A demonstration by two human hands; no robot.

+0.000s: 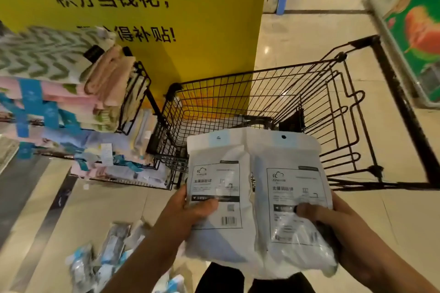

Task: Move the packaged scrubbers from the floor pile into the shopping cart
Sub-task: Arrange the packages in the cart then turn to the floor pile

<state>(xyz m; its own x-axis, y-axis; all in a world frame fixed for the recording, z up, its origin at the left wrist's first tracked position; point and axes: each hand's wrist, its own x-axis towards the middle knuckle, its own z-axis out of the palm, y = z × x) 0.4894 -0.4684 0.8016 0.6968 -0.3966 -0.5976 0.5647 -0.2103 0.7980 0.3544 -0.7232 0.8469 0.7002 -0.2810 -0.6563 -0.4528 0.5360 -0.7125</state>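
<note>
**Inspector:** Report the hands and what they carry.

**Operator:** From my remote feed, the left hand (188, 211) grips the left package (215, 200), thumb laid over its printed label and the other fingers hidden behind it. The right hand (333, 223) grips the right package (294, 207) the same way, thumb across the label. Both hands are grasping; neither is released.

**Inspector:** Position of the packages relative to the shopping cart?

**Operator:** I see both white packages held upright, side by side and overlapping, just on the near side of the shopping cart (273, 102), level with its near rim. They are not inside the basket. I cannot tell whether they touch the wire.

**Inspector:** The floor pile?

**Operator:** The floor pile (102, 259) of packaged scrubbers lies on the tiled floor, near and to the left of the cart, below the left forearm. It is blurred.

**Inspector:** Other items?

**Operator:** A wire rack (133, 97) of folded towels stands just left of the cart. A yellow sign (147, 7) with black characters stands beyond the cart.
</note>
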